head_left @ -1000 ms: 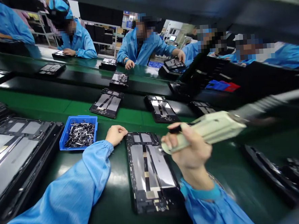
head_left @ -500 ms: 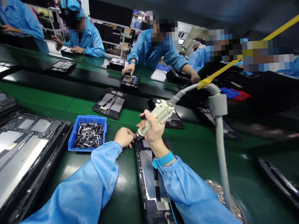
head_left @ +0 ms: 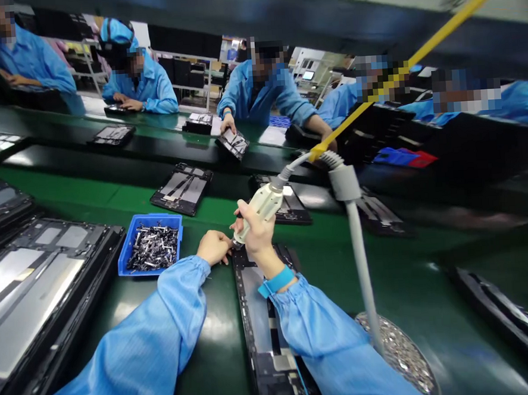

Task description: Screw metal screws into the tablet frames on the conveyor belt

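My right hand (head_left: 257, 226) is wrapped round a pale electric screwdriver (head_left: 268, 201), which slants down to the left. Its tip meets the upper left corner of an opened tablet (head_left: 258, 299) lying on the green bench. Close by that tip is my left hand (head_left: 213, 247), fingers pinched together at the tablet's corner; whatever they hold is hidden. A blue bin (head_left: 123, 257) full of small dark and metallic parts stands left of my left hand. My right forearm covers part of the tablet's right side.
Stacked tablet housings (head_left: 38, 306) fill the left. More opened tablets, one a loose tablet (head_left: 182, 189), lie beyond my hands. A grey hose (head_left: 361, 263) and yellow strap (head_left: 374, 98) run at the right, near a round dish of screws (head_left: 408, 355). Opposite, a co-worker's hand (head_left: 228, 123) holds a tablet.
The view has shifted slightly, and the screwdriver's hose appears farther left. My hands keep their places at the tablet's corner. Opposite, the co-worker's tablet is now tilted up.
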`<move>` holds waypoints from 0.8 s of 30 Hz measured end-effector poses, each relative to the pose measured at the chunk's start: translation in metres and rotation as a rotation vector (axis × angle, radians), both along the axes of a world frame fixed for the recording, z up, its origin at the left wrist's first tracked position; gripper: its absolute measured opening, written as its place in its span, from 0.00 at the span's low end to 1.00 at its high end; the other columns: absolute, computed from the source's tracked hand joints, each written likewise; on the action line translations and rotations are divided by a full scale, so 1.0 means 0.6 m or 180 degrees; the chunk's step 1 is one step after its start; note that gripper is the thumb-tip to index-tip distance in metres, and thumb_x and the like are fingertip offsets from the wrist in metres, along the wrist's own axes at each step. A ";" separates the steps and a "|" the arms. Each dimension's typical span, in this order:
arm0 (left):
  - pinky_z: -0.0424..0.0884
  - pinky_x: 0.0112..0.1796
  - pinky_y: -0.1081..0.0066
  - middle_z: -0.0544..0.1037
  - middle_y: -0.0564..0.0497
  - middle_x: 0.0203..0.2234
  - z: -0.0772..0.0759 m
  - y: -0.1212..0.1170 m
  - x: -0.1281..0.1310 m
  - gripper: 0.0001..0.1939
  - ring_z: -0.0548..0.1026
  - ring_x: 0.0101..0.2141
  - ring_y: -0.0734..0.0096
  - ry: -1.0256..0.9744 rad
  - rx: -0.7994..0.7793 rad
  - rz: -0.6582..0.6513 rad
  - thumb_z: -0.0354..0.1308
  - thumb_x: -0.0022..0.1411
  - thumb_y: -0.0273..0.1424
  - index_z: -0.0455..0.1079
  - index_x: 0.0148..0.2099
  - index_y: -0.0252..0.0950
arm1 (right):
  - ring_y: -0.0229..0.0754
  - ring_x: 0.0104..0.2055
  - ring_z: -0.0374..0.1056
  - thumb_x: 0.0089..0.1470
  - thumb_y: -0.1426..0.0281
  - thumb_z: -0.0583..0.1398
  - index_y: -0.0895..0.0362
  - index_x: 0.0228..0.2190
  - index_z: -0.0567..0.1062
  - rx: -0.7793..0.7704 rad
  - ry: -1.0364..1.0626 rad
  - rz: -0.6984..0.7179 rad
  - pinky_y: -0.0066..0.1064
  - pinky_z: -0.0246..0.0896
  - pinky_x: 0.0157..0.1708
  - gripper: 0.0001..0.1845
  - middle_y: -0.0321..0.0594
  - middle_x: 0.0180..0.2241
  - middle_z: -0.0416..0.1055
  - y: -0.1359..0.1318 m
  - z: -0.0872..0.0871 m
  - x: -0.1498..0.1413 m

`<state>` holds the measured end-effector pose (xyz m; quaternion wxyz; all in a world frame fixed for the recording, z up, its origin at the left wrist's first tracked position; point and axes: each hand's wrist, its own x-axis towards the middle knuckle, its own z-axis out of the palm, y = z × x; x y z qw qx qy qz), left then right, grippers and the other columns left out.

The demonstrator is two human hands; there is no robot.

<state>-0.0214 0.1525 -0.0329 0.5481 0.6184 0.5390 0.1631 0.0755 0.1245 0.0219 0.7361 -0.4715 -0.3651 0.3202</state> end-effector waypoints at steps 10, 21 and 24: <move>0.75 0.44 0.62 0.81 0.39 0.27 0.047 -0.075 -0.009 0.27 0.84 0.37 0.52 0.1068 0.0930 -0.0206 0.55 0.72 0.43 0.63 0.21 0.39 | 0.33 0.12 0.56 0.45 0.50 0.71 0.57 0.25 0.78 0.1255 0.0809 -0.0369 0.30 0.65 0.20 0.22 0.25 0.10 0.57 -0.076 0.106 0.086; 0.74 0.46 0.59 0.81 0.39 0.41 -0.029 -0.234 -0.033 0.26 0.81 0.43 0.49 -0.0057 0.0545 0.0038 0.61 0.61 0.56 0.66 0.50 0.43 | 0.32 0.13 0.56 0.41 0.52 0.72 0.56 0.22 0.77 0.1733 0.1487 -0.1074 0.31 0.65 0.20 0.21 0.25 0.11 0.56 -0.124 0.185 0.143; 0.76 0.41 0.65 0.81 0.43 0.38 -0.011 -0.186 0.014 0.32 0.81 0.38 0.57 -0.1105 0.0328 0.0334 0.65 0.61 0.52 0.62 0.59 0.40 | 0.32 0.13 0.54 0.42 0.49 0.70 0.55 0.22 0.75 0.1954 0.1468 -0.1094 0.31 0.63 0.20 0.22 0.24 0.11 0.52 -0.180 0.211 0.168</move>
